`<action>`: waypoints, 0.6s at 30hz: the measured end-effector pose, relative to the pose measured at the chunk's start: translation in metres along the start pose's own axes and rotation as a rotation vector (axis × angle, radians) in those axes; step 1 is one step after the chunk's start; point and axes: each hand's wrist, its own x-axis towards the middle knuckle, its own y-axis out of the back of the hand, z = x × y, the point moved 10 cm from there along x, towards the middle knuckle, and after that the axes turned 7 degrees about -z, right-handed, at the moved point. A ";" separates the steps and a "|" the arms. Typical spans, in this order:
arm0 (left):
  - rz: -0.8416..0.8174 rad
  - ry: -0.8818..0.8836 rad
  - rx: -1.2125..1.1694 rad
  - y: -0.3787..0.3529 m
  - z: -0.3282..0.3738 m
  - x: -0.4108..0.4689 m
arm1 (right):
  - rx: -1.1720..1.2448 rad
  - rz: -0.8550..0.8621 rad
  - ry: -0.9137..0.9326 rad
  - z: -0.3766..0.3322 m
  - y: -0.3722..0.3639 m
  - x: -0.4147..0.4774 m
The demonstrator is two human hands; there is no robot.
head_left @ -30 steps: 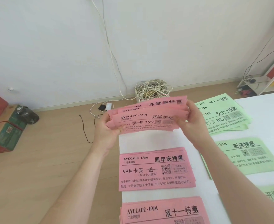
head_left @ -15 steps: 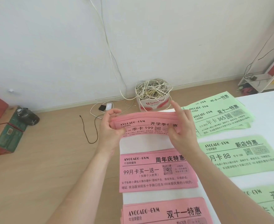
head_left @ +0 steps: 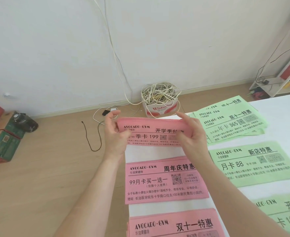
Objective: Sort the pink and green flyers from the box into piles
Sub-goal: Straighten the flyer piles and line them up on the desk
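Observation:
I hold a stack of pink flyers [head_left: 151, 132] upright on its long edge at the far left corner of the white table [head_left: 277, 106]. My left hand [head_left: 114, 134] grips its left end and my right hand [head_left: 193, 134] grips its right end, fingers curled over the top edge. Two pink piles lie nearer to me: one [head_left: 164, 180] in the middle and one [head_left: 173, 224] at the bottom edge. Green piles lie to the right: a fanned one [head_left: 233, 120], a flat one [head_left: 253, 163] and a partly cut-off one [head_left: 284, 212].
Beyond the table edge is wooden floor with a box of tangled white cables [head_left: 159, 100], a charger and black cord [head_left: 96, 134], and green and red boxes [head_left: 4, 142] at the left. A low white shelf [head_left: 274, 82] stands at the far right.
The pink stack has come down from mid-air and been squared up on the table edge; both hands moved lower and closer to its ends. The view shifted slightly.

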 end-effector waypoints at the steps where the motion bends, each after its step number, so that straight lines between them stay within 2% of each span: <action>1: 0.005 0.010 0.012 -0.001 -0.003 0.001 | 0.041 0.019 -0.013 0.000 0.000 0.000; 5: 0.005 -0.027 0.066 -0.005 0.000 0.003 | 0.084 0.048 0.054 -0.017 -0.002 0.003; 8: -0.006 -0.069 0.069 -0.001 0.005 0.001 | -0.030 0.080 0.143 -0.023 0.006 0.004; 13: -0.006 0.045 0.190 0.005 -0.032 -0.011 | -0.149 -0.076 0.032 0.006 -0.008 -0.001; 18: 0.015 0.001 0.203 0.007 -0.031 -0.003 | -0.191 0.009 0.162 -0.014 0.000 0.007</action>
